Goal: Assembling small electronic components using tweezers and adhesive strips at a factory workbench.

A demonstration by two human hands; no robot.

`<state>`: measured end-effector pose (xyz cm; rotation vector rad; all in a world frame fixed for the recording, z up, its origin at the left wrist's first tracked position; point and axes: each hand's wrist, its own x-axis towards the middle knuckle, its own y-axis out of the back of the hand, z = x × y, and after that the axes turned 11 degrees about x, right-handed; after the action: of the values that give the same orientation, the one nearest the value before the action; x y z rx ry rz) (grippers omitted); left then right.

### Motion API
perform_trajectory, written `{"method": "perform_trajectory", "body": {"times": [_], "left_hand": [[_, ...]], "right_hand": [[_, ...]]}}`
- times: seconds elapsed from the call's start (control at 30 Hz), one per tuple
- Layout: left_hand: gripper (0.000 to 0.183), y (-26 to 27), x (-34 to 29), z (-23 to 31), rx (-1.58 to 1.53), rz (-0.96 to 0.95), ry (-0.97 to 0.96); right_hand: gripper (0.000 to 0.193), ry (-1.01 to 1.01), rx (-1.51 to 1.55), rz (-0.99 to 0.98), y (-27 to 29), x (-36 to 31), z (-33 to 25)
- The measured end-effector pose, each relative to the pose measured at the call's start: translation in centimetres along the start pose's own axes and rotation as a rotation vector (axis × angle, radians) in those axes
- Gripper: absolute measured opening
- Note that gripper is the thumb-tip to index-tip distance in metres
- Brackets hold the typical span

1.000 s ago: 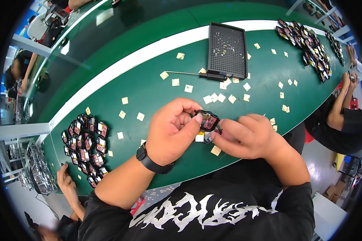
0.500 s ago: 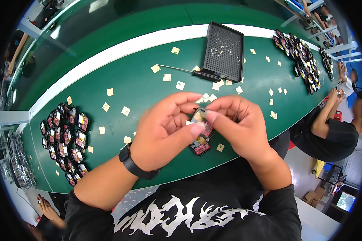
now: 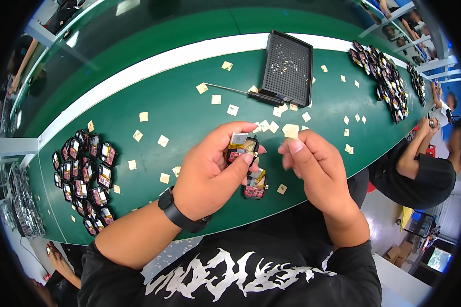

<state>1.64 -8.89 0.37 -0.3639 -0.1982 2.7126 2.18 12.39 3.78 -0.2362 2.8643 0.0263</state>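
My left hand (image 3: 202,176) is closed on a small black device housing with a red circuit board (image 3: 235,154). A silver battery (image 3: 237,138) with a yellow strip stands up from the housing's side. Between thumb and fingers, my right hand (image 3: 322,174) pinches a cream paper square (image 3: 290,131), held apart from the housing. Just below my left fingertips, a second opened device (image 3: 254,191) with a red board and yellow strip lies on the green table (image 3: 215,222). My left fingers partly cover the held housing.
A black perforated tray (image 3: 298,74) holding tiny bits stands at the back, a screwdriver (image 3: 264,97) against its front edge. Cream squares (image 3: 163,140) are scattered about. Similar devices cluster at left (image 3: 80,188) and far right (image 3: 389,84). A co-worker (image 3: 420,174) sits at right.
My right hand has moved right, away from the housing, with the paper square now in its pinch. The housing in my left hand is turned, and its battery now shows raised.
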Motion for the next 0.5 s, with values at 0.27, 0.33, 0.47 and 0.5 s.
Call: {"method": "perform_trajectory", "body": {"times": [0.27,0.33,0.47,0.5], "left_hand": [[0.045,0.1,-0.2,-0.1,0.163,0.002,-0.081],[0.046,0.0,-0.3,0.0,0.141,-0.003,-0.066],[0.048,0.0,-0.3,-0.2,0.160,0.006,-0.059],[0.048,0.0,-0.3,-0.3,0.175,0.004,-0.068]], "right_hand": [[0.039,-0.101,-0.091,-0.038,0.7,0.5,0.2],[0.034,-0.039,-0.063,-0.055,0.7,0.5,0.2],[0.009,-0.034,0.064,-0.156,-0.8,-0.4,-0.1],[0.010,-0.072,0.102,-0.164,-0.9,-0.6,-0.2]]}}
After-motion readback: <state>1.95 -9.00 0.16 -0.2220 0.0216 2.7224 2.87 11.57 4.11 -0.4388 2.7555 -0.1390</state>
